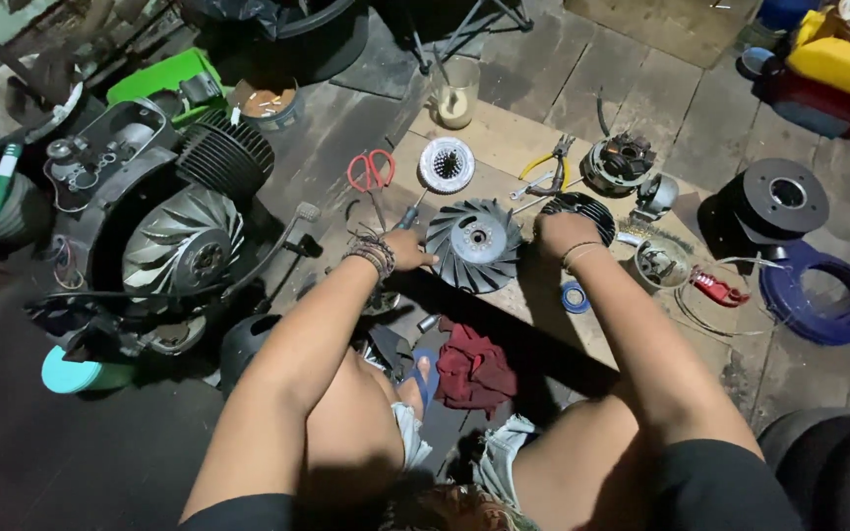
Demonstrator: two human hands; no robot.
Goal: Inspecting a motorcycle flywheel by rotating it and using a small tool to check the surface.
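A dark finned fan wheel (474, 244) with a metal hub lies flat on a wooden board (504, 133) in front of me. My left hand (407, 250) rests against its left edge, thumb pointing at the fins, with bracelets on the wrist. My right hand (561, 234) grips the wheel's right rim, partly covering a black ribbed ring (582, 206) behind it. Whether the left hand holds the screwdriver (411, 214) lying just above it, I cannot tell.
A scooter engine (164, 211) with its own fan sits at the left. Red scissors (372, 170), a white wire brush disc (447, 163), yellow pliers (543, 169), a stator (622, 157), a black flywheel (774, 202), a blue ring (823, 295), a red rag (472, 366) and a cup (456, 93) lie around.
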